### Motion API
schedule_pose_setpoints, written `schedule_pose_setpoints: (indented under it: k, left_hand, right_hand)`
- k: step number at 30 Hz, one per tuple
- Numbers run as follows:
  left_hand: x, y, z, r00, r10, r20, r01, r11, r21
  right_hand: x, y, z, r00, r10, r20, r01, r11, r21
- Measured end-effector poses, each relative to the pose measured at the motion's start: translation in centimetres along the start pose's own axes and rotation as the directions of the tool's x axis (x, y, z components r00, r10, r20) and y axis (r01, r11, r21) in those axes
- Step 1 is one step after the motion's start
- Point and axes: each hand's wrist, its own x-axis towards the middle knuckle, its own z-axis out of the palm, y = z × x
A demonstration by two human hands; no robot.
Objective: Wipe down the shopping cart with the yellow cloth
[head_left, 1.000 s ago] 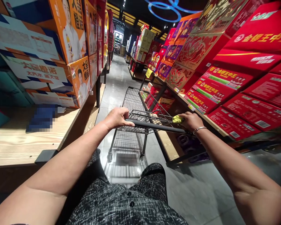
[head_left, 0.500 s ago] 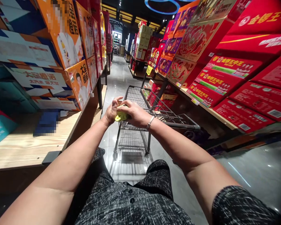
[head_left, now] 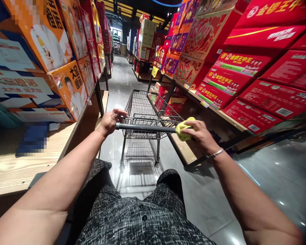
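A shopping cart (head_left: 140,105) of dark wire stands in front of me, its grey handle (head_left: 146,128) running crosswise between my hands. At the handle's left end my left hand (head_left: 110,122) is closed around the bar, some fingers reaching forward over the basket's edge. My right hand (head_left: 200,134) clasps a bunched yellow cloth (head_left: 185,129), pressed against the right end of the handle. The cloth hides that end of the bar. A bracelet (head_left: 215,153) circles my right wrist.
Orange and white cartons (head_left: 66,88) are stacked on a wooden shelf (head_left: 58,139) at left. Red boxes (head_left: 244,78) fill the shelf at right. A tiled aisle floor (head_left: 119,75) runs ahead between the shelves. A yellow tag (head_left: 155,71) hangs from the right shelf.
My hands were together with the yellow cloth between them. Now they are apart: the right has carried the cloth to the handle's right end, the left is at its left end.
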Motion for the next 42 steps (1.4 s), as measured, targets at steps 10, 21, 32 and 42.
schedule_pose_setpoints:
  k: [10, 21, 32, 42]
  left_hand:
    - [1.0, -1.1, 0.3, 0.996, -0.014, -0.091, -0.012, 0.962, -0.274]
    - [1.2, -1.5, 0.0, 0.993, -0.084, -0.079, 0.055, 0.946, -0.318]
    - [2.9, -3.1, -4.7, 1.000, 0.014, 0.022, -0.019, 0.968, 0.249]
    - [5.0, -0.6, -7.7, 0.984, -0.016, -0.178, 0.154, 0.584, 0.797]
  right_hand:
    - [-1.4, -2.1, 5.3, 0.873, 0.029, -0.488, -0.166, 0.956, -0.240]
    - [12.4, -19.4, 17.9, 0.851, -0.311, -0.422, 0.225, 0.944, -0.241]
    - [4.8, -9.1, 11.9, 0.810, -0.459, -0.365, 0.356, 0.879, -0.317]
    - [-5.8, -4.0, 2.6, 0.920, -0.004, -0.391, -0.078, 0.978, -0.194]
